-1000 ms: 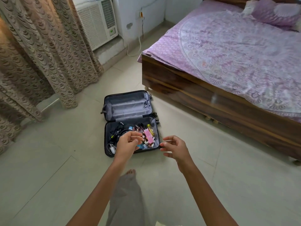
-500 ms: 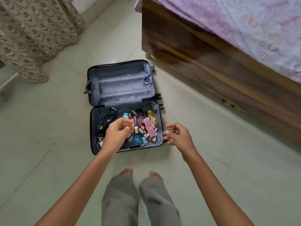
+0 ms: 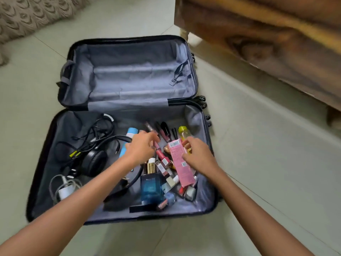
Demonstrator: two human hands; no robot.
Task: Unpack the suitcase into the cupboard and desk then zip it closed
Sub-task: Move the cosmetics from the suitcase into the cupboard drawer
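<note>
**Suitcase lies open on the floor, both hands among the toiletries**

Suitcase [image 3: 118, 217] sits flat on the pale tiled floor [image 3: 258, 145], just beside a wooden bed frame [image 3: 267, 43], with a patterned curtain [image 3: 27, 13] at the far left. Its far half is bare grey lining; the near half holds the load. On the left of that half lie black headphones [image 3: 94, 161], tangled black cables [image 3: 96, 130] and a white charger [image 3: 64, 191]. On the right lies a heap of cosmetics: a blue perfume bottle [image 3: 151, 187], a pink box [image 3: 180, 163], a yellow-capped bottle [image 3: 183, 131] and a light blue tube [image 3: 132, 131].

The left hand [image 3: 140, 148] reaches over the heap's middle, fingers curled around a slim pink tube [image 3: 159, 151]; the grasp looks light and blur hides the fingertips. The right hand [image 3: 199, 154] rests against the pink box, fingers bent at its right edge; whether they have closed on it cannot be told.
</note>
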